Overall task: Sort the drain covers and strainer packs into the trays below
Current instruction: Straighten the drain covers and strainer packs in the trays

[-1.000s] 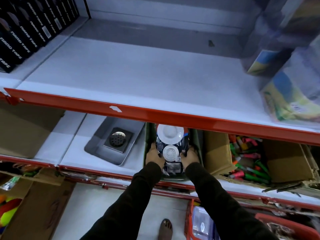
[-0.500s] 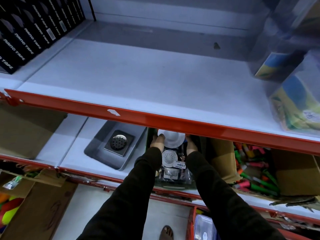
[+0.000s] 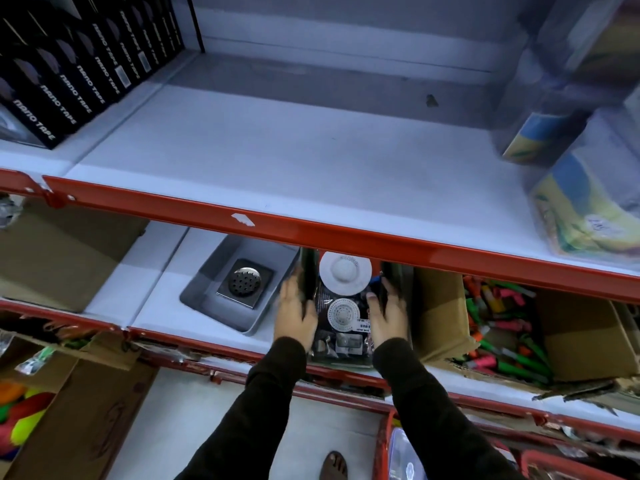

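Dark tray (image 3: 308, 271), lower shelf, just right of the grey tray (image 3: 221, 258) holding one drain cover (image 3: 245, 282) — strainer packs (image 3: 343, 299) lie inside. Your left hand (image 3: 296, 315) and right hand (image 3: 388, 315) have slid back from the far end, apart now, each clasping a side wall — packs look settled, so you are probably squaring the tray.

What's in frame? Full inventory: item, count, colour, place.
nano tape boxes: a row, black, upper shelf left
clear packs: blurred, yellow-blue contents, upper shelf right
grey tray: one, lower shelf centre-left
drain cover: one, square steel, in grey tray
dark tray: one, beside grey tray, held on both sides
strainer packs: stacked, white discs on dark card, in dark tray
marker box: one, cardboard, green and pink pens, right
left hand: on tray's left wall
right hand: on tray's right wall
foot: one, floor below
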Demonstrator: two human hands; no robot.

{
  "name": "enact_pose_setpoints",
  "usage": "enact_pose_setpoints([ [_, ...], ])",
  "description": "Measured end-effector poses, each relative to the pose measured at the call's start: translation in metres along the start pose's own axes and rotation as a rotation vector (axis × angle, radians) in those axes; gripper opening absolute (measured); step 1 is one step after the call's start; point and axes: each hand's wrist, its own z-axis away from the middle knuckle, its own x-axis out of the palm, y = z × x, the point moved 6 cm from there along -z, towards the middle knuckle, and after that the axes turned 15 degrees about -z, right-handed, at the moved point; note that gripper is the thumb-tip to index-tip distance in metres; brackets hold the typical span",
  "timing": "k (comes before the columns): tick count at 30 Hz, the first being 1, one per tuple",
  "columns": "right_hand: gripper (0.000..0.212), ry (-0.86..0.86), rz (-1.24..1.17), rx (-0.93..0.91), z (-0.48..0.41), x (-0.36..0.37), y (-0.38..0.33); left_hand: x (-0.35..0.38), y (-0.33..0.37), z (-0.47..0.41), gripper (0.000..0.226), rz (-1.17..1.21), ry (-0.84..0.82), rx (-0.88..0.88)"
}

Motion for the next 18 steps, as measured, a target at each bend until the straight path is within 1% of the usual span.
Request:
enact_pose_setpoints([
  [2,0.050,-0.034,0.266,-0.081,0.020,0.006,-0.002,-0.024,-0.014,0.001,0.066,-0.306,0.074,0.074],
  [3,0.046,-0.065,0.405,-0.127,0.031,0.011,-0.003,-0.035,-0.024,0.000,0.065,-0.503,0.088,0.083],
  [4,0.040,-0.114,0.540,-0.182,0.046,0.019,-0.003,-0.045,-0.038,0.000,0.065,-0.716,0.069,0.068],
  [5,0.035,-0.177,0.652,-0.225,0.060,0.028,-0.004,-0.053,-0.053,-0.001,0.066,-0.908,0.006,0.023],
  [6,0.034,-0.235,0.750,-0.259,0.074,0.038,-0.003,-0.060,-0.068,-0.001,0.066,-1.060,-0.077,-0.036],
  [7,0.038,-0.284,0.838,-0.271,0.087,0.049,-0.001,-0.066,-0.082,0.001,0.064,-1.162,-0.163,-0.075],
  [8,0.043,-0.323,0.913,-0.275,0.098,0.059,0.004,-0.069,-0.092,0.003,0.060,-1.223,-0.234,-0.078],
  [10,0.051,-0.356,0.989,-0.266,0.117,0.076,0.013,-0.070,-0.098,0.007,0.052,-1.286,-0.318,0.024],
  [11,0.053,-0.356,1.004,-0.245,0.123,0.080,0.017,-0.068,-0.097,0.010,0.052,-1.293,-0.339,0.076],
  [16,0.054,-0.352,1.006,-0.182,0.142,0.094,0.025,-0.057,-0.084,0.038,0.059,-1.234,-0.394,0.245],
  [18,0.056,-0.348,0.997,-0.165,0.149,0.099,0.023,-0.053,-0.078,0.052,0.061,-1.199,-0.381,0.300],
])
